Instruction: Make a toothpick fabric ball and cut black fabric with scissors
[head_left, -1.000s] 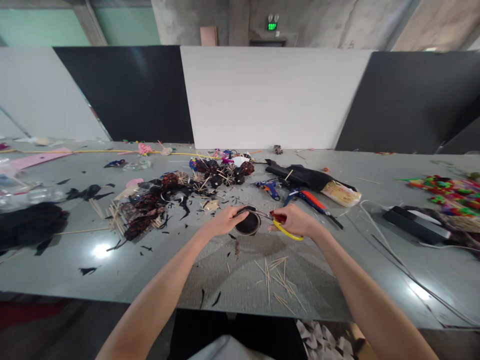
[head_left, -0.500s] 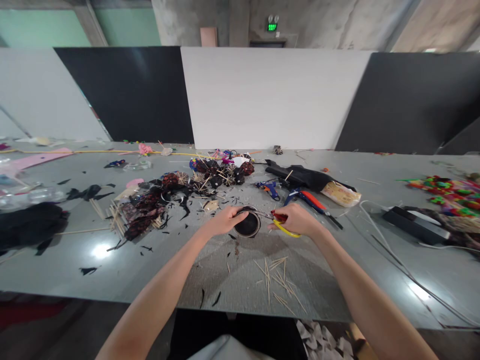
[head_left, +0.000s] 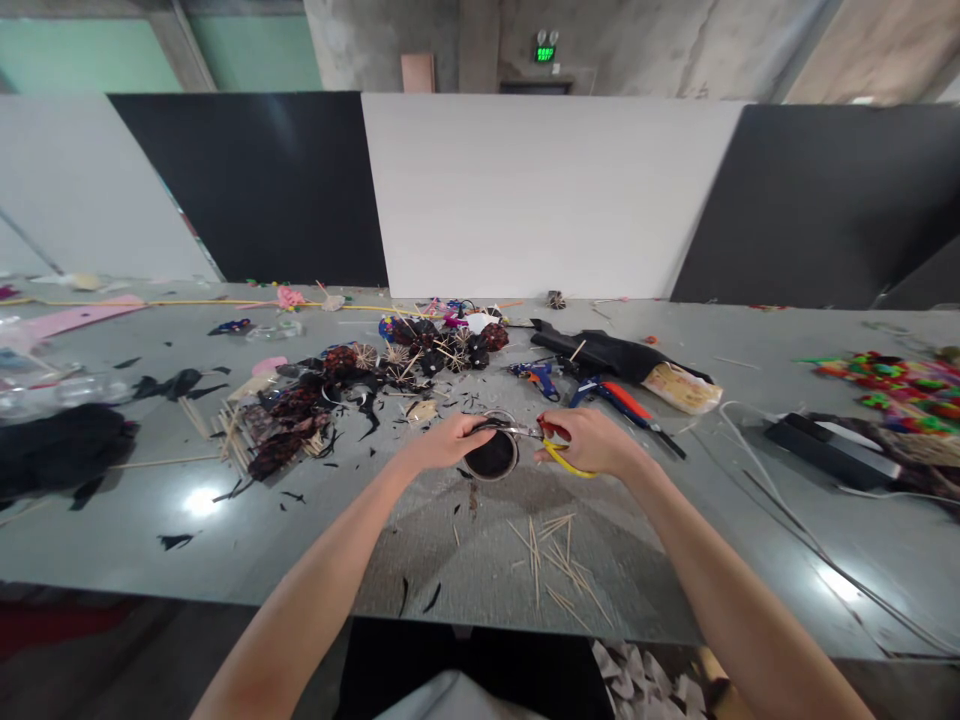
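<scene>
A round, shallow ring-shaped thing [head_left: 516,462] with a pale rim and dark inside lies before me; whether it is a tape roll or a small pot I cannot tell. My left hand [head_left: 452,441] pinches a thin black piece [head_left: 487,427] over its far left rim. Scissors [head_left: 568,464] with yellow and red handles are in my right hand [head_left: 592,443]. Their blades point left across the ring's far edge and meet the black piece near my left fingertips. Whether the blades are parted is too small to tell.
Loose thin sticks [head_left: 559,570] lie on the grey table close to me. Beyond are spiky dark balls [head_left: 454,350], a small blue glue gun [head_left: 538,379] and a larger blue-and-red one [head_left: 619,400]. Black scraps and a dark cloth pile [head_left: 289,425] spread leftward; a power strip [head_left: 831,450] lies right.
The ring has shifted slightly toward me and left. My left hand's fingertips are now over its far rim with the black piece, and the scissor blades have moved a little further left.
</scene>
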